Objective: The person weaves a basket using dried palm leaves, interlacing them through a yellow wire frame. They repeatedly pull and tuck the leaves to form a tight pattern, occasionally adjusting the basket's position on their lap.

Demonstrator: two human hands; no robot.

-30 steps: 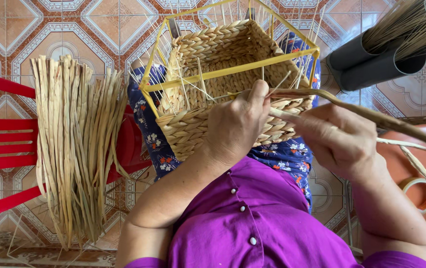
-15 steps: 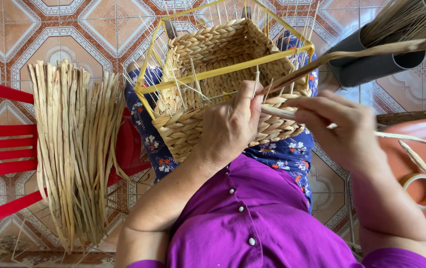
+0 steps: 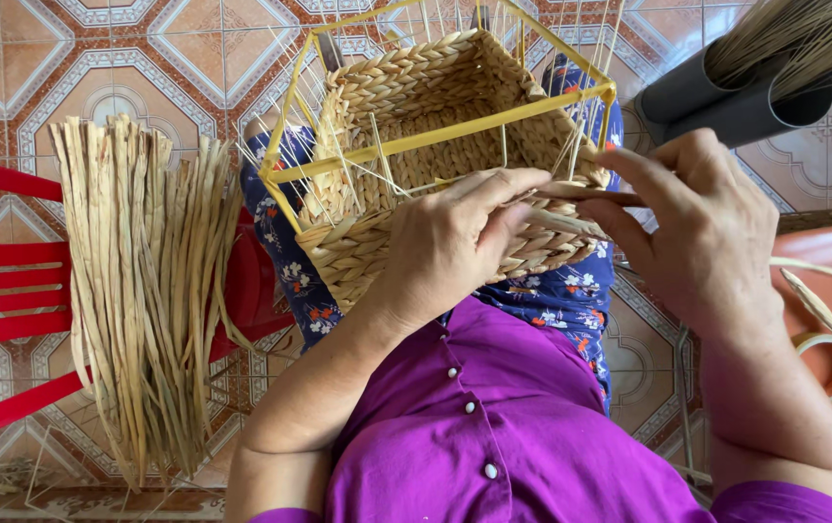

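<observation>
- Head view: your left hand (image 3: 455, 247) pressed on the woven basket (image 3: 416, 126) in your lap, fingers curled on its near wall.
- Your right hand (image 3: 697, 228) pinched the flat strand (image 3: 571, 194) at the rim — half a second earlier it trailed long rightward, so it was drawn in.
- The reed bundle (image 3: 145, 291) lay on the red chair (image 3: 0, 261).

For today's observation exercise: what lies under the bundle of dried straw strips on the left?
The bundle of dried straw strips lies across a red plastic chair whose slats show on its left. Patterned floor tiles surround it. The chair's part beneath the straw is covered.
</observation>
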